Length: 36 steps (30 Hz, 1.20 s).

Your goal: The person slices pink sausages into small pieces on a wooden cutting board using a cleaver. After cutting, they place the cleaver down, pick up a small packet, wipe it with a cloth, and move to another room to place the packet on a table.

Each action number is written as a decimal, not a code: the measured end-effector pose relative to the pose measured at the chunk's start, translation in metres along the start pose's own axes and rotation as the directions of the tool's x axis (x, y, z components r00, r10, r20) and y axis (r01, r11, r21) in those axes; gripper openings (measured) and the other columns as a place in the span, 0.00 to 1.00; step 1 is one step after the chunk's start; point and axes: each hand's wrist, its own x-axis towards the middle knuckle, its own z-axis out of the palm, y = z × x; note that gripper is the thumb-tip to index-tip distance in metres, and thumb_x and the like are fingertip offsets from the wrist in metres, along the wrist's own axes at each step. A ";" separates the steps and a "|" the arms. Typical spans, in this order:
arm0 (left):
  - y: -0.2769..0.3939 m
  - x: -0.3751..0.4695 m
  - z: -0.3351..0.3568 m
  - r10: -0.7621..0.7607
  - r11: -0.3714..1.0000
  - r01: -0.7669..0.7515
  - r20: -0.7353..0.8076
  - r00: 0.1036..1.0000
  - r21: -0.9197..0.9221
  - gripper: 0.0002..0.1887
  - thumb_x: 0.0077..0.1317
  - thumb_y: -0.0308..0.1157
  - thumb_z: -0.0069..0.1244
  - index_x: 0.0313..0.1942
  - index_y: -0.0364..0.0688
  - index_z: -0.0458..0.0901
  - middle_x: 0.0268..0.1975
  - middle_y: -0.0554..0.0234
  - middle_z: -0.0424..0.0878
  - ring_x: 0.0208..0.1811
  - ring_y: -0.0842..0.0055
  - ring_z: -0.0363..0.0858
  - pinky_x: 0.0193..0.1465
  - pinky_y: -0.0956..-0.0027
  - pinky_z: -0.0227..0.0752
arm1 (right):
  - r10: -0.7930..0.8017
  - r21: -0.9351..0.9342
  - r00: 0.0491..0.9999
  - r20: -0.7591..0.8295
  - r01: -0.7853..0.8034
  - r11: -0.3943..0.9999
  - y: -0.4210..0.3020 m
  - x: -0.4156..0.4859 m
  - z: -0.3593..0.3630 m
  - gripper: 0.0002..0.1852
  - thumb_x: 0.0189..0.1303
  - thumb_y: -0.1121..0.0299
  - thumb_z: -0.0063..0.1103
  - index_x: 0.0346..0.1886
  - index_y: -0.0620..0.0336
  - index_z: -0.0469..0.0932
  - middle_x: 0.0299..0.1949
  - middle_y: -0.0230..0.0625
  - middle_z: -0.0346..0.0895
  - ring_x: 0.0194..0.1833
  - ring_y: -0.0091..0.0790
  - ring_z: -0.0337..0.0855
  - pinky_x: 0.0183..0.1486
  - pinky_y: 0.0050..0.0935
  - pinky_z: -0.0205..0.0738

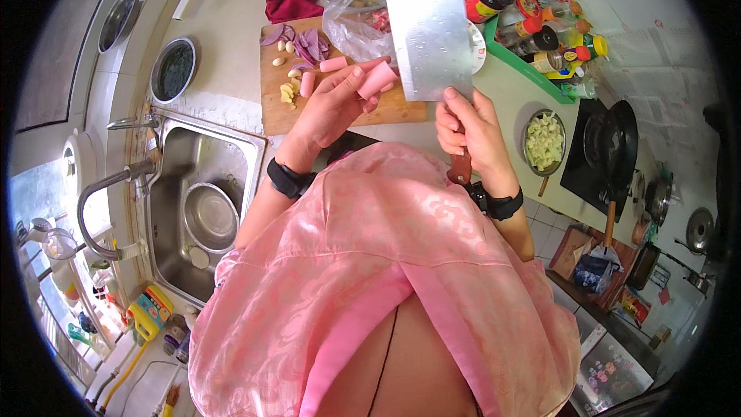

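My left hand (338, 101) holds a thick pink sausage piece (377, 80) between thumb and fingers, above the wooden cutting board (347, 116). My right hand (472, 127) grips the brown handle of a broad metal cleaver (431, 29), its blade raised upright and hiding part of the board's right side. Two more pink sausage pieces (307, 85) (333, 64) lie on the board beside my left fingers. Near them are sliced purple onion (311, 45), several peeled garlic cloves (278, 61) and yellowish slices (288, 92), perhaps ginger. A clear plastic bag (353, 26) with reddish contents rests at the board's back edge.
To the left is a steel sink (200, 127) holding a metal basin (211, 217); a bowl of dark liquid (173, 71) stands behind. At the right are a green tray (521, 66) of bottles, a bowl of chopped pale-green vegetable (544, 142) and a black wok (613, 145). A bowl of small fruits stands behind.
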 end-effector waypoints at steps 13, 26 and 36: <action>0.005 0.001 0.020 -0.029 0.985 0.016 0.073 0.997 0.171 0.30 0.68 0.40 0.49 0.64 0.29 0.63 0.51 0.63 0.75 0.40 0.83 0.66 0.43 0.78 0.63 | -0.097 -0.100 0.994 -0.043 0.092 0.991 -0.003 -0.010 0.006 0.12 0.72 0.61 0.44 0.37 0.58 0.63 0.21 0.25 0.60 0.15 0.14 0.54 0.15 0.18 0.49; 0.008 0.005 0.015 -0.014 0.949 -0.013 0.083 0.996 0.314 0.25 0.71 0.37 0.46 0.63 0.33 0.66 0.46 0.70 0.76 0.37 0.84 0.66 0.40 0.79 0.62 | -0.193 -0.022 0.979 -0.059 0.192 0.981 0.000 -0.011 0.006 0.11 0.73 0.63 0.43 0.37 0.59 0.63 0.21 0.26 0.60 0.14 0.15 0.56 0.14 0.18 0.49; 0.010 0.008 0.015 -0.012 0.935 -0.007 0.050 0.999 0.354 0.24 0.69 0.35 0.49 0.60 0.31 0.69 0.45 0.65 0.76 0.38 0.83 0.70 0.39 0.79 0.64 | -0.095 -0.093 0.994 -0.051 0.090 0.992 -0.002 -0.007 0.009 0.09 0.73 0.63 0.43 0.40 0.59 0.65 0.21 0.25 0.60 0.15 0.14 0.55 0.15 0.17 0.49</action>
